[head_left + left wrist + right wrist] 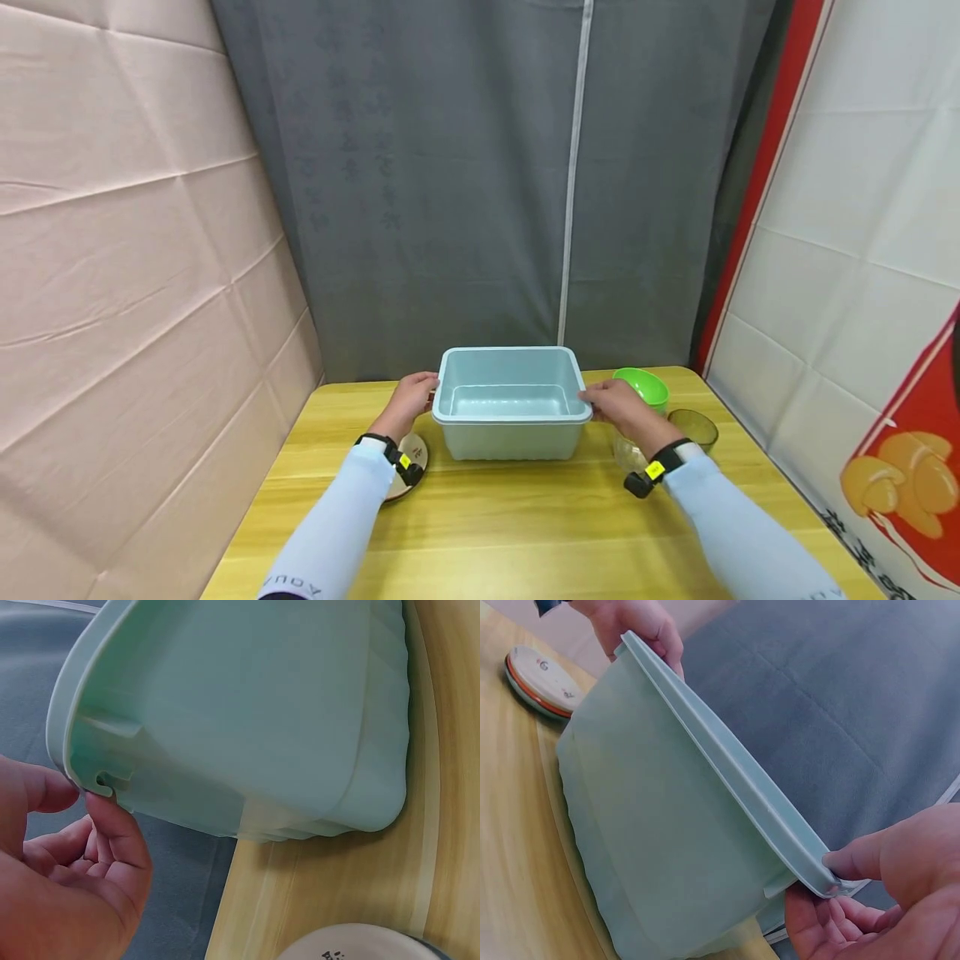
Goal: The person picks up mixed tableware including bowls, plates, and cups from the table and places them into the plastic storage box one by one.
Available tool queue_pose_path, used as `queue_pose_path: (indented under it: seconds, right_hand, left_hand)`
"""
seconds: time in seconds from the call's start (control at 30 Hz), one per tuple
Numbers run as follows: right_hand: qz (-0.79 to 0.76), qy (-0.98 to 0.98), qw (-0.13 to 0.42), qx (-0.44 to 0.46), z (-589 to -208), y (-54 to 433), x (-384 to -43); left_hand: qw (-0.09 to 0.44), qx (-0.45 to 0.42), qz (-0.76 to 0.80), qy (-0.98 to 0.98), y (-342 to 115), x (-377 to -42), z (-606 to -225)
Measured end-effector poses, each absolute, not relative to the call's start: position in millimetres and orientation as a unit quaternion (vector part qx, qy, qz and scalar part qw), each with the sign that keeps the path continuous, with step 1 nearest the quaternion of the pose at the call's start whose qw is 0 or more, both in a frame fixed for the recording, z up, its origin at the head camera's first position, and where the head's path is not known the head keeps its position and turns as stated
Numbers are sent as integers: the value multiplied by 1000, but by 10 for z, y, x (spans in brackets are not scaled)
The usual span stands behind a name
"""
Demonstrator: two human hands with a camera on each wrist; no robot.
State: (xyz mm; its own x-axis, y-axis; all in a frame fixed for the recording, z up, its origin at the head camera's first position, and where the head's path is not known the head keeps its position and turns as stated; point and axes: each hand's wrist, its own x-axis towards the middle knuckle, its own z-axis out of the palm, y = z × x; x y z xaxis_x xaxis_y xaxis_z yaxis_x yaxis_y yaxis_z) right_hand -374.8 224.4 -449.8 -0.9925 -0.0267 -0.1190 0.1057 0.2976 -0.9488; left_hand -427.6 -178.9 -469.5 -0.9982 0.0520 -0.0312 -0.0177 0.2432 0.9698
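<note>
A pale blue-green plastic basin (513, 440), rectangular and with nothing inside, sits upright at the middle of the table's far part. My left hand (412, 403) pinches its rim at the left end; in the left wrist view the thumb and forefinger (116, 825) meet at the rim's lip. At the opposite end my right hand (621, 407) grips the rim, thumb (855, 857) on top and fingers curled beneath. The right wrist view shows the basin's outer wall (660, 802) between both hands.
Partly under the left wrist lies a stack of round plates (415, 450). By the right hand stand a green bowl (645, 385), a brownish see-through bowl (694, 428) and a clear container (628, 456), partly covered by that arm. A grey curtain (450, 183) hangs behind the wooden table (480, 533).
</note>
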Motion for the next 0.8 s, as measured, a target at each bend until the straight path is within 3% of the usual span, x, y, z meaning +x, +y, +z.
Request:
queue_pose_path:
  seconds: [0.8]
  right_hand:
    - [-566,822,55,30,-4504,2271,-3790]
  left_hand:
    - [37,-3,625,780,-1788,-4292,-4793]
